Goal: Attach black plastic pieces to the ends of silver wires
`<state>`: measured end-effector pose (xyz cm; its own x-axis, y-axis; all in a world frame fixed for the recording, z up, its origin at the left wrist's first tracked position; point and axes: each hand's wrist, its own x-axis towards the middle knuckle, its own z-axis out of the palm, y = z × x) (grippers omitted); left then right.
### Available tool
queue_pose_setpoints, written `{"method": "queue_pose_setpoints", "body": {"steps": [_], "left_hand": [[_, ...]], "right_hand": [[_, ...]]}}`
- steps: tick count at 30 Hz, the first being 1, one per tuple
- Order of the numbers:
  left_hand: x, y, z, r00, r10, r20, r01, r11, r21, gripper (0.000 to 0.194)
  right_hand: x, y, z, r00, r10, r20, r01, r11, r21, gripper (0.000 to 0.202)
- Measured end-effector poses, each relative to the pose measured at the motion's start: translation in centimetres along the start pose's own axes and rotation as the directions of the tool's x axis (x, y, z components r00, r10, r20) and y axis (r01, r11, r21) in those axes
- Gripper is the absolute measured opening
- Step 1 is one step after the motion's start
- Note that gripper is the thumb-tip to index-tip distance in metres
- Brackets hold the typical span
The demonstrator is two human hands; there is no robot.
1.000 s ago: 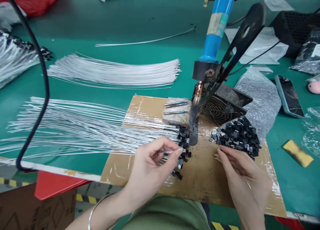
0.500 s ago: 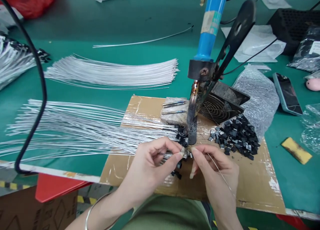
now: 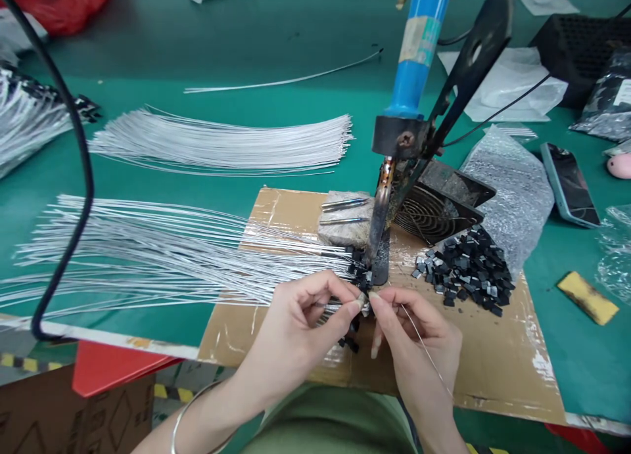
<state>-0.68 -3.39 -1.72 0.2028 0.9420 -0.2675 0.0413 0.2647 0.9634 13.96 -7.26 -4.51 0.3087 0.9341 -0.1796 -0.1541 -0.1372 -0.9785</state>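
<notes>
Below the soldering iron tip, my left hand (image 3: 305,332) is closed in a pinch on something small and greyish, mostly hidden by the fingertips. My right hand (image 3: 414,339) is closed too, its thumb and finger almost touching the left fingertips. A thin silvery solder wire (image 3: 428,354) runs out between its fingers and down across the palm; whatever is at its fingertips is hidden. Just above both hands stands the blue-handled soldering iron (image 3: 413,66), tip down in a black stand. White wires (image 3: 197,257) with small black connectors (image 3: 357,263) lie beside and under my left hand.
A pile of black connectors (image 3: 468,270) lies right on the cardboard sheet (image 3: 513,368). Behind it are a small fan (image 3: 428,211) and bubble wrap (image 3: 513,184). Spare tips rest on a pad (image 3: 345,230). A wire bundle (image 3: 227,142), phone (image 3: 570,186) and yellow sponge (image 3: 586,297) surround these.
My right hand has moved slightly left, bringing its fingertips up to those of my left hand. The small dark piece seen at its fingertips before is now hidden. My left hand has hardly moved.
</notes>
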Motion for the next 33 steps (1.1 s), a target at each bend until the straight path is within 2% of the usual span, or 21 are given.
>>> {"method": "queue_pose_setpoints", "body": {"steps": [3, 8, 15, 24, 33], "left_hand": [[0.0, 0.2, 0.1, 1.0, -0.01, 0.002, 0.01, 1.0, -0.002, 0.012], [0.2, 0.6, 0.2, 1.0, -0.022, -0.018, 0.023, 1.0, 0.014, 0.012], [0.2, 0.0, 0.3, 1.0, 0.008, -0.016, -0.008, 1.0, 0.029, 0.012], [0.4, 0.6, 0.3, 1.0, 0.0, -0.012, 0.001, 0.997, 0.083, 0.012], [0.2, 0.3, 0.3, 1.0, 0.029, -0.01, -0.029, 0.999, 0.045, 0.014]], "right_hand": [[0.0, 0.2, -0.3, 0.994, -0.111, -0.009, 0.111, 0.992, -0.058, 0.005], [-0.6, 0.5, -1.2, 0.961, -0.269, 0.069, 0.277, 0.945, -0.177, 0.023], [-0.9, 0.2, -1.3, 0.963, -0.267, 0.044, 0.27, 0.933, -0.238, 0.024], [-0.6, 0.0, -1.1, 0.951, -0.307, 0.045, 0.307, 0.909, -0.283, 0.024], [-0.7, 0.0, -0.9, 0.953, -0.3, 0.03, 0.295, 0.907, -0.299, 0.021]]}}
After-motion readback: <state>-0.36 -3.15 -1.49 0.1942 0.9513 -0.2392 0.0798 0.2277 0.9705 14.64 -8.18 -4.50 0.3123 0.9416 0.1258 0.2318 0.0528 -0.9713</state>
